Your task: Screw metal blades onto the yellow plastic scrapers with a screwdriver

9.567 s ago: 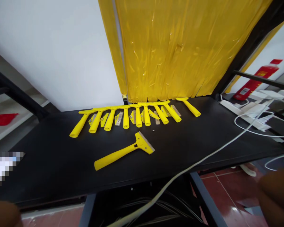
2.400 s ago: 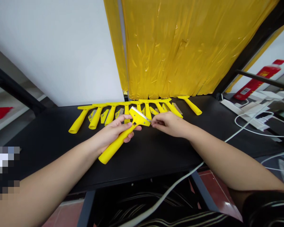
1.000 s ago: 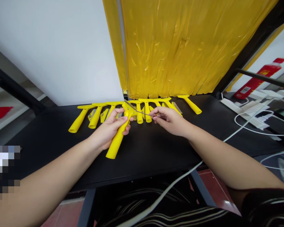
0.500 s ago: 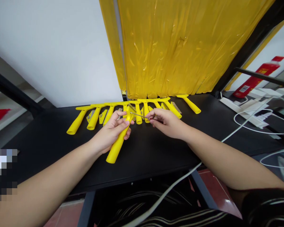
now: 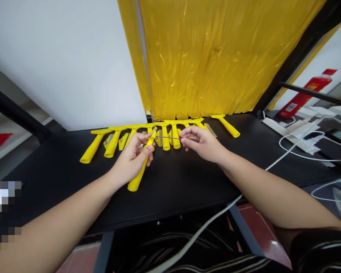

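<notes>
Our left hand (image 5: 134, 154) curled round a scraper (image 5: 138, 175), right hand (image 5: 201, 145) pinching a screwdriver (image 5: 169, 137) beside it, handles (image 5: 92, 148) behind the scraper

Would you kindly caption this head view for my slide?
Left hand holds a yellow scraper; right hand points a thin tool toward it.

Across the frame's centre, scraper handles (image 5: 166, 141) lie in a row along the back of the desk (image 5: 187, 185), one apart at right. Before them, the left hand (image 5: 132, 157) holds a scraper (image 5: 138, 176), left of the screwdriver (image 5: 170, 137) in the right hand (image 5: 204, 147). A bottle (image 5: 307, 94) is upper right, behind a power strip (image 5: 284, 133).
</notes>
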A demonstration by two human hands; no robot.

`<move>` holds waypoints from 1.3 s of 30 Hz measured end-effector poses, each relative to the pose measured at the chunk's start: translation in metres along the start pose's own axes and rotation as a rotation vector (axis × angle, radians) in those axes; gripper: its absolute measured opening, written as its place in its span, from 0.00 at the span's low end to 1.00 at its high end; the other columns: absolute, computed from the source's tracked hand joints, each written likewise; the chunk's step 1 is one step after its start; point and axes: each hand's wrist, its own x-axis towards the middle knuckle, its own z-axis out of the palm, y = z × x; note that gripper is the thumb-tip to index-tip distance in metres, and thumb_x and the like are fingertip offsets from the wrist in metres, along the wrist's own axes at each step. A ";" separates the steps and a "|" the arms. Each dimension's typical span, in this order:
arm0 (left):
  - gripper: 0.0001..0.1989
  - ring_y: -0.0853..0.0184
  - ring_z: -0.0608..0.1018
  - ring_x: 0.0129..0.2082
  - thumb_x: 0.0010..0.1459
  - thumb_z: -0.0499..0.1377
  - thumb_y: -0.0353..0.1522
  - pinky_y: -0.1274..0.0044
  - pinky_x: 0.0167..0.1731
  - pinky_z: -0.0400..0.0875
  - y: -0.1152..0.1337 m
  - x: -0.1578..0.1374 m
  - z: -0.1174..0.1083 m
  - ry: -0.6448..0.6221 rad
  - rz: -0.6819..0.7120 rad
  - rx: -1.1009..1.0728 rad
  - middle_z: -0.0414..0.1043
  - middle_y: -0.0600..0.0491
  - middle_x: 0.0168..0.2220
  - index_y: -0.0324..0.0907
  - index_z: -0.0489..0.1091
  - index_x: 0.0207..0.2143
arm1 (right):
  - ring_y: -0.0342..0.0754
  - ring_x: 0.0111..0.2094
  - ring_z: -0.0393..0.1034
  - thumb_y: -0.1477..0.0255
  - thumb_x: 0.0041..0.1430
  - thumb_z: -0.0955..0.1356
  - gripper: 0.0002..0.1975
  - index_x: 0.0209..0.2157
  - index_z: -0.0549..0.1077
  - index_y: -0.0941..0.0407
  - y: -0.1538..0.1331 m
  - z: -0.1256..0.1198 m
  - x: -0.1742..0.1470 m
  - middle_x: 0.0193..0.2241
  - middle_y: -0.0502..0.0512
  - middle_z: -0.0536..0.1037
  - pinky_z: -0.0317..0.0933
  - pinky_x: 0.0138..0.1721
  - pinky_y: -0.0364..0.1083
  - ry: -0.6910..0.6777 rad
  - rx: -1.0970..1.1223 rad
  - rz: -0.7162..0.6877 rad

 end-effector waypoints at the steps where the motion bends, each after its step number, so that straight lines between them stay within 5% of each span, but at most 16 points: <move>1: 0.11 0.74 0.76 0.27 0.69 0.63 0.36 0.79 0.22 0.74 0.001 0.000 0.000 0.003 -0.002 0.009 0.66 0.56 0.40 0.46 0.63 0.48 | 0.44 0.30 0.71 0.63 0.62 0.75 0.13 0.42 0.72 0.55 0.000 0.001 0.001 0.32 0.50 0.75 0.70 0.30 0.45 0.005 0.047 0.044; 5: 0.11 0.73 0.75 0.26 0.69 0.63 0.35 0.79 0.23 0.74 0.006 -0.001 0.002 -0.005 -0.022 0.013 0.68 0.57 0.36 0.46 0.63 0.47 | 0.40 0.21 0.60 0.59 0.67 0.71 0.14 0.39 0.66 0.53 0.000 0.007 0.001 0.22 0.41 0.66 0.62 0.24 0.43 -0.010 0.172 0.118; 11: 0.11 0.73 0.75 0.26 0.68 0.63 0.35 0.79 0.23 0.75 0.007 -0.001 0.001 0.031 -0.006 0.015 0.68 0.56 0.38 0.46 0.62 0.46 | 0.41 0.26 0.67 0.65 0.60 0.76 0.17 0.38 0.65 0.53 0.006 0.006 0.002 0.28 0.43 0.71 0.63 0.31 0.44 -0.088 0.155 0.101; 17: 0.10 0.71 0.75 0.27 0.70 0.60 0.36 0.78 0.24 0.74 0.001 -0.005 0.000 -0.019 -0.034 0.078 0.68 0.56 0.36 0.47 0.63 0.50 | 0.38 0.20 0.48 0.54 0.67 0.71 0.20 0.32 0.62 0.53 0.006 0.005 0.003 0.21 0.39 0.56 0.51 0.21 0.41 -0.062 0.208 0.220; 23: 0.11 0.71 0.76 0.27 0.70 0.61 0.37 0.77 0.23 0.75 0.001 -0.003 -0.003 0.035 0.018 0.090 0.69 0.54 0.41 0.47 0.63 0.49 | 0.41 0.26 0.65 0.60 0.58 0.78 0.20 0.38 0.65 0.53 0.003 0.005 0.002 0.28 0.43 0.68 0.61 0.30 0.43 -0.131 0.138 0.074; 29: 0.12 0.70 0.75 0.26 0.71 0.60 0.36 0.77 0.26 0.74 -0.001 -0.005 -0.004 -0.007 -0.017 0.174 0.68 0.58 0.30 0.46 0.65 0.53 | 0.39 0.19 0.45 0.47 0.69 0.66 0.25 0.31 0.68 0.55 0.008 0.001 0.003 0.20 0.40 0.55 0.46 0.21 0.42 -0.120 0.095 0.237; 34: 0.11 0.71 0.76 0.26 0.69 0.61 0.37 0.77 0.23 0.75 0.000 -0.003 -0.002 0.054 -0.011 0.117 0.70 0.55 0.39 0.47 0.63 0.48 | 0.41 0.25 0.60 0.58 0.63 0.75 0.19 0.44 0.66 0.52 0.004 0.002 -0.003 0.26 0.43 0.67 0.55 0.27 0.43 -0.158 0.012 -0.022; 39: 0.10 0.71 0.75 0.25 0.70 0.61 0.36 0.78 0.23 0.73 -0.003 -0.002 -0.002 0.027 -0.048 0.118 0.68 0.57 0.33 0.46 0.64 0.48 | 0.42 0.21 0.55 0.49 0.71 0.65 0.23 0.33 0.68 0.54 0.017 -0.002 0.005 0.21 0.43 0.60 0.53 0.23 0.44 -0.112 -0.079 0.102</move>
